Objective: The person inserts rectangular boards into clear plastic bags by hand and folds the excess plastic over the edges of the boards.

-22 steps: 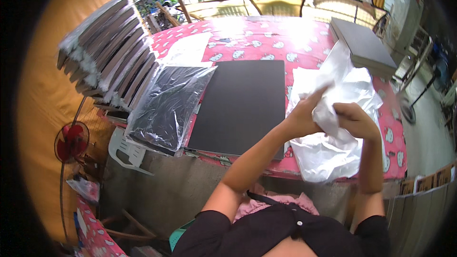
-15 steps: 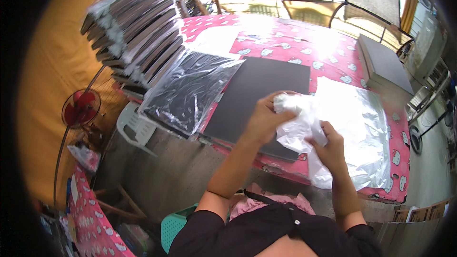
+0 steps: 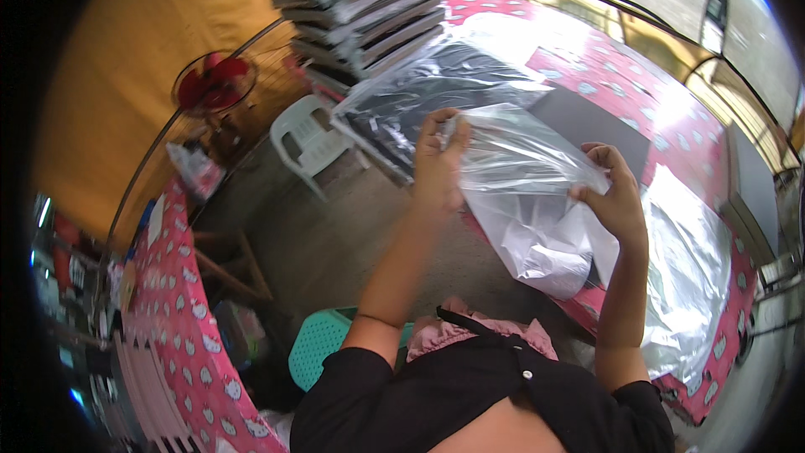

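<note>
Mid-frame, a clear plastic bag [image 3: 524,201] stretches between both hands, long axis running left to right: left hand [image 3: 438,164] pinches its upper-left corner, right hand [image 3: 619,197] clamps the right edge.

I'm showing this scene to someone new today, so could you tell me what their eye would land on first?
First, the clear plastic bag stretched in mid-air between the left hand and the right hand, at the centre. Behind it, a red patterned tablecloth covers the table, with a dark flat board and a bagged black board on it. A red fan stands at upper left by the white plastic chair.
</note>
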{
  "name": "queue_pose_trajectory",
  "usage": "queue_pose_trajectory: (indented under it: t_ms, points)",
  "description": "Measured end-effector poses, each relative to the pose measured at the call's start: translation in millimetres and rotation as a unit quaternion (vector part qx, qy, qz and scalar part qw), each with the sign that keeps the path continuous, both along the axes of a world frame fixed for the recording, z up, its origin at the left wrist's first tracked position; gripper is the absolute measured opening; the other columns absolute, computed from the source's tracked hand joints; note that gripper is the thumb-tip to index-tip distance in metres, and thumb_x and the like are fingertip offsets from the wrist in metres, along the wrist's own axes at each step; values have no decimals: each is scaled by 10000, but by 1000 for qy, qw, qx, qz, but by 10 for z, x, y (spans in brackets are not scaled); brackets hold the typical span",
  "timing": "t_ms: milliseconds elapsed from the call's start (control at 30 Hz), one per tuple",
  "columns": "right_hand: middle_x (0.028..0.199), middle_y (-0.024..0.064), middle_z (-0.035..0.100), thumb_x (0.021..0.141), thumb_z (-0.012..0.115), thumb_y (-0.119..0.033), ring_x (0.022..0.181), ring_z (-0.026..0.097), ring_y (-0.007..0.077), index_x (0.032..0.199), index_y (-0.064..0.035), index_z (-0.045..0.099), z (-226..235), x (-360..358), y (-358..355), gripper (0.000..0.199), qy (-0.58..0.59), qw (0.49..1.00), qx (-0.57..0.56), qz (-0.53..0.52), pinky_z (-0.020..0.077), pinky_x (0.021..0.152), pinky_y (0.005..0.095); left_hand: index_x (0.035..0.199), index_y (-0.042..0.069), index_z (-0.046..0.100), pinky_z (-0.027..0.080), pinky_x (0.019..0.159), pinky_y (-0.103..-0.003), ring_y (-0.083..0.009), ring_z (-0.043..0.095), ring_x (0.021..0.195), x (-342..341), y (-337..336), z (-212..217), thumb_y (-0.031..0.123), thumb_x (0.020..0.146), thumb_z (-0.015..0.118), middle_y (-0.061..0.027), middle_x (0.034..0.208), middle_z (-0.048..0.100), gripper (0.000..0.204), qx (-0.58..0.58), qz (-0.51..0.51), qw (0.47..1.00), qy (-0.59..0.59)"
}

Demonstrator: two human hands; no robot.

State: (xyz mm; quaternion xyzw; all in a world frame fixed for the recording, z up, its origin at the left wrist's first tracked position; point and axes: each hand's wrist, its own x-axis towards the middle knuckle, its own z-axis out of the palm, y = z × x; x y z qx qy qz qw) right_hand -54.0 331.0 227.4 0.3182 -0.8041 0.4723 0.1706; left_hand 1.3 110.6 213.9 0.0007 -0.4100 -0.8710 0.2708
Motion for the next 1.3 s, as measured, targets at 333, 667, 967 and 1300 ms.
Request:
queue_pose_trajectory:
  t_ms: [333,667,967,1300]
  points:
    - [528,-55,428,735,632,-107,513,355,26,718,35,600,-322,141,-1187,146,-184,967,-147,97,287,453,202,939,38,537,473,633,-224,-93,535,722,335,-682,-231,68,819,548,-54,852,569,124,53,7,997,-60]
    - [673,-4,525,796,559,-90,633,440,53,834,17,581,-325,184,-1723,115,-118,962,-235,77,358,576,194,1036,28,429,478,719,-283,-153,556,829,288,-1142,-381,372,823,523,-83,921,538,415,0,10,998,-61]
    - [579,20,551,716,639,-74,555,479,53,694,14,596,-264,257,-1569,101,-94,991,-85,-33,385,510,208,1034,-38,545,467,722,-254,-149,569,833,175,-1095,-471,136,801,580,-106,924,593,293,-139,-112,977,-114]
    - [609,102,557,800,528,-61,524,498,136,817,-11,577,-400,192,-1439,73,37,971,-169,-164,377,513,215,833,34,585,419,556,-209,-61,502,618,225,-589,-182,297,851,523,-1,713,546,271,-36,-43,983,-174]
